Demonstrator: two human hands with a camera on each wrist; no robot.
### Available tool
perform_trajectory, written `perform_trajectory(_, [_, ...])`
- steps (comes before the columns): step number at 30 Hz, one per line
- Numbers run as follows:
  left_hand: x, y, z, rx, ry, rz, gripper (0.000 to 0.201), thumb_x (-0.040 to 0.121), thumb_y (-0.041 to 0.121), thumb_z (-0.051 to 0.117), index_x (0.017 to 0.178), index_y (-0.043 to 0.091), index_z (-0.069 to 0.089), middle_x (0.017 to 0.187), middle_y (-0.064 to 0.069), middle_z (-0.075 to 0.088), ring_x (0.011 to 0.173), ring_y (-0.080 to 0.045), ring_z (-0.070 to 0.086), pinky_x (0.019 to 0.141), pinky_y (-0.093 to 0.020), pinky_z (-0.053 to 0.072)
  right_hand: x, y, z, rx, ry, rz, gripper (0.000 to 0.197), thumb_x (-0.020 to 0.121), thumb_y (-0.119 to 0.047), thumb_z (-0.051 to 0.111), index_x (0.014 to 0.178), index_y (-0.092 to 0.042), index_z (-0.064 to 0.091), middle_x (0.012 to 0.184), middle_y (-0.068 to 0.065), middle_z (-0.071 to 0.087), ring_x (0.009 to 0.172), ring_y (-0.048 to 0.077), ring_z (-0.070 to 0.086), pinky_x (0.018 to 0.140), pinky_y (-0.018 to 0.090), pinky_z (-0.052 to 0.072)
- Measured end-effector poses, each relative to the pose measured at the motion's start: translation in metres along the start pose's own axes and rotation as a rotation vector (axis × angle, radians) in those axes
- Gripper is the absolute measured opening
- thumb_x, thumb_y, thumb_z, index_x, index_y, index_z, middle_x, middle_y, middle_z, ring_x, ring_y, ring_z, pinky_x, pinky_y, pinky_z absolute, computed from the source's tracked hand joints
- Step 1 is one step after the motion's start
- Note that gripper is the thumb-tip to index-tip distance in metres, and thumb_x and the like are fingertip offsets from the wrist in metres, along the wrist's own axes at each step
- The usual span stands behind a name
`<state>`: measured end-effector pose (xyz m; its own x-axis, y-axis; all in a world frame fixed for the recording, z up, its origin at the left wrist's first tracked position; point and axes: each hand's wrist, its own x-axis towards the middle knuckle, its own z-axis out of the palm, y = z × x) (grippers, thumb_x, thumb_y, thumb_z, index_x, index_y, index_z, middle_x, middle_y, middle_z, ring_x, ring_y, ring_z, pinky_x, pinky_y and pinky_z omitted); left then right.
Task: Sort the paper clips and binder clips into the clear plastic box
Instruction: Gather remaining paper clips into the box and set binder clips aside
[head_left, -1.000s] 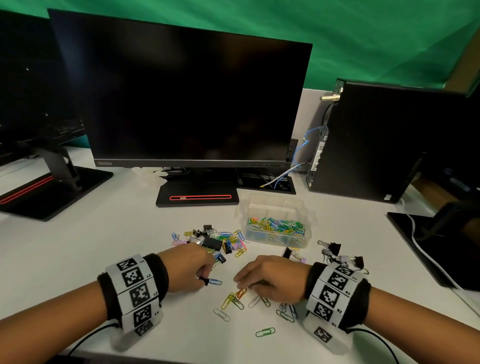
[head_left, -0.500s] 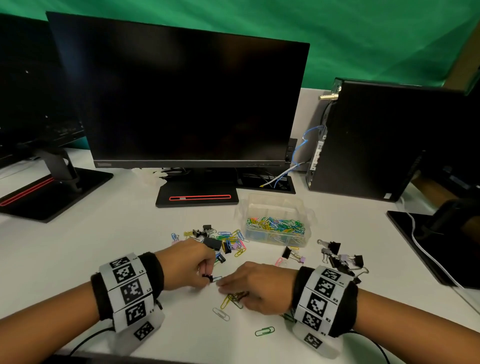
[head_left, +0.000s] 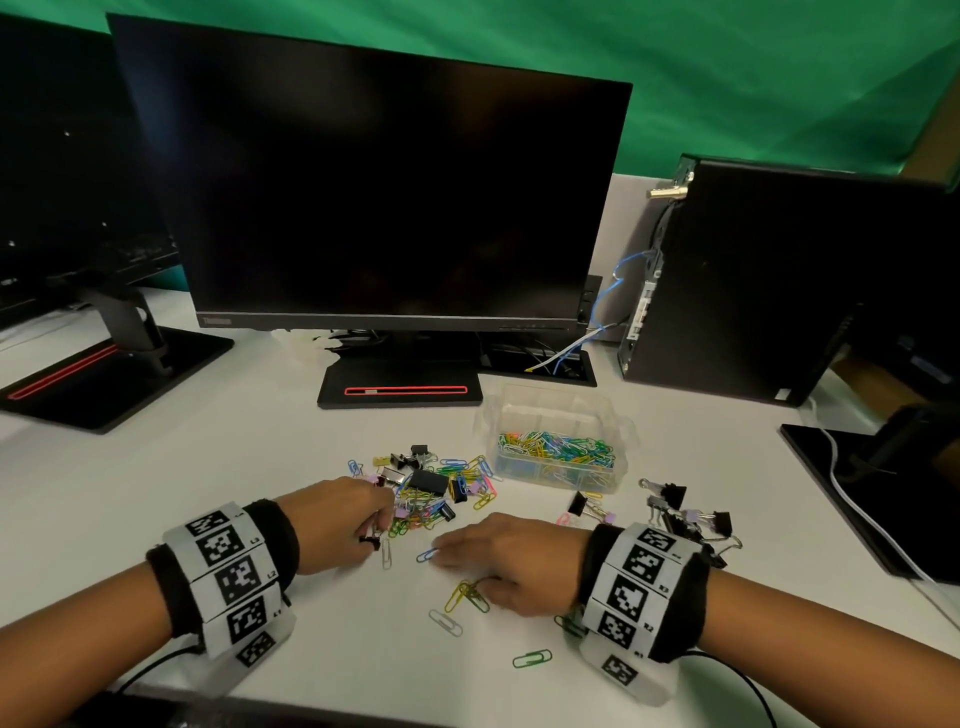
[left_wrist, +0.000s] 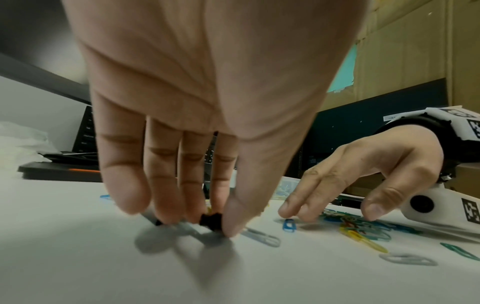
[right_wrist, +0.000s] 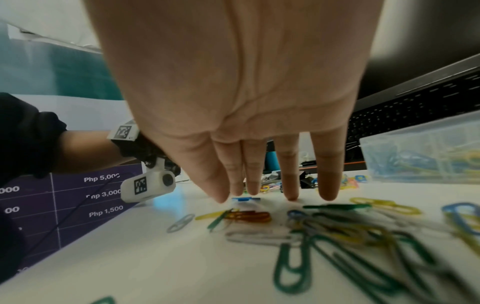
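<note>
My left hand (head_left: 376, 535) pinches a small black binder clip (left_wrist: 211, 221) between thumb and fingers, low on the white desk. My right hand (head_left: 441, 553) lies with straight fingers on the desk, and its fingertips (right_wrist: 226, 197) touch a blue paper clip (head_left: 427, 555). Loose paper clips (head_left: 467, 595) lie under and around the right hand. A mixed pile of paper clips and binder clips (head_left: 436, 488) sits just beyond both hands. The clear plastic box (head_left: 550, 397) stands behind and to the right, with coloured paper clips in its near compartment.
More binder clips (head_left: 685, 519) lie right of the right wrist. A monitor on its stand (head_left: 400, 389) is behind the pile. A second monitor base (head_left: 104, 374) is far left, a black computer case (head_left: 753, 291) far right, and a dark pad with a white cable (head_left: 852, 499) at the right edge.
My right hand slid left until its fingertips reached the blue paper clip. My left hand drew back slightly to the left, still holding the black binder clip.
</note>
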<state>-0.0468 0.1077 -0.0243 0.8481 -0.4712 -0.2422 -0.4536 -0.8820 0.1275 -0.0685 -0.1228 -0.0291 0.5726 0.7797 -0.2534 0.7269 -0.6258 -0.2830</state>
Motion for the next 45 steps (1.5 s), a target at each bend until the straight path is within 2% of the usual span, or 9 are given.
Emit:
perform_trajectory(4, [-0.003,-0.004,0.002,0.015,-0.010,-0.038,0.019,0.088,0.024,0.051,0.106,0.023,0.049,0.088,0.009,0.043,0.081,-0.013,0.042,0.068,-0.021,0.033,0.004,0.000,0.001,-0.009,-0.001,-0.022,0.050,0.089,-0.001,0.044,0.139,-0.007,0.043,0.151,0.006,0.035,0.134,0.026,0.036,0.111,0.028,0.021])
perform_trajectory(13, [-0.005,0.022,0.002,-0.150,0.032,0.187,0.020,0.080,0.032,0.061,0.095,0.027,0.050,0.087,0.013,0.045,0.068,0.005,0.038,0.060,-0.007,0.030,-0.040,0.026,-0.001,0.003,0.012,0.019,0.043,0.091,-0.006,0.043,0.132,-0.015,0.053,0.142,-0.005,0.048,0.135,0.012,0.036,0.112,0.013,0.016])
perform_trajectory(17, [-0.001,0.042,0.011,-0.156,-0.066,0.205,0.039,0.077,0.038,0.067,0.108,0.023,0.050,0.096,0.010,0.044,0.076,-0.003,0.040,0.061,-0.008,0.028,-0.061,0.035,-0.008,0.035,0.029,0.106,0.042,0.090,-0.019,0.056,0.131,-0.019,0.054,0.139,-0.005,0.051,0.130,0.010,0.040,0.113,0.026,0.027])
perform_trajectory(22, [0.006,0.055,0.009,-0.147,-0.127,0.224,0.040,0.081,0.033,0.067,0.114,0.019,0.050,0.096,0.008,0.044,0.069,0.003,0.036,0.058,-0.008,0.029,-0.082,0.040,-0.009,0.117,0.112,0.346,0.085,0.070,-0.039,0.078,0.142,-0.029,0.033,0.128,-0.004,0.047,0.092,-0.003,0.047,0.075,-0.002,0.032])
perform_trajectory(27, [0.017,0.069,0.006,-0.152,-0.190,0.240,0.029,0.085,0.026,0.063,0.110,0.015,0.055,0.098,-0.002,0.062,0.064,0.002,0.040,0.057,-0.008,0.029,-0.084,0.041,0.002,0.226,0.071,0.423,0.101,0.062,-0.034,0.085,0.144,-0.028,0.026,0.109,0.001,0.049,0.060,-0.004,0.041,0.057,0.005,0.034])
perform_trajectory(34, [0.040,0.100,0.000,-0.186,-0.211,0.213,0.031,0.085,0.025,0.064,0.110,0.011,0.053,0.089,-0.003,0.058,0.081,-0.013,0.046,0.058,-0.021,0.032,-0.054,0.046,0.009,0.390,0.091,0.442,0.092,0.064,-0.022,0.085,0.141,-0.022,0.036,0.087,-0.014,0.044,0.064,0.018,0.059,0.058,0.009,0.044])
perform_trajectory(37, [0.041,0.107,-0.004,-0.145,-0.170,0.177,0.042,0.083,0.035,0.066,0.111,0.010,0.047,0.084,0.001,0.048,0.083,-0.017,0.041,0.067,-0.026,0.028,-0.051,0.046,0.002,0.323,0.116,0.421,0.085,0.065,-0.026,0.084,0.139,-0.021,0.041,0.091,-0.011,0.046,0.063,0.008,0.055,0.067,0.019,0.048])
perform_trajectory(39, [0.036,0.108,-0.004,-0.126,-0.164,0.140,0.055,0.077,0.048,0.068,0.110,0.011,0.043,0.092,0.002,0.044,0.085,-0.018,0.040,0.071,-0.028,0.030,-0.054,0.048,-0.002,0.189,0.134,0.378,0.084,0.063,-0.034,0.084,0.136,-0.023,0.043,0.101,-0.005,0.046,0.065,-0.007,0.041,0.064,0.005,0.034])
perform_trajectory(45, [0.024,0.113,0.011,-0.019,-0.161,0.165,0.115,0.052,0.070,0.073,0.139,0.018,0.018,0.130,-0.005,0.034,0.120,-0.024,0.041,0.101,-0.042,0.040,-0.062,0.055,-0.007,0.096,0.065,0.345,0.101,0.056,-0.045,0.086,0.141,-0.022,0.035,0.124,-0.002,0.039,0.110,0.010,0.042,0.082,0.007,0.031])
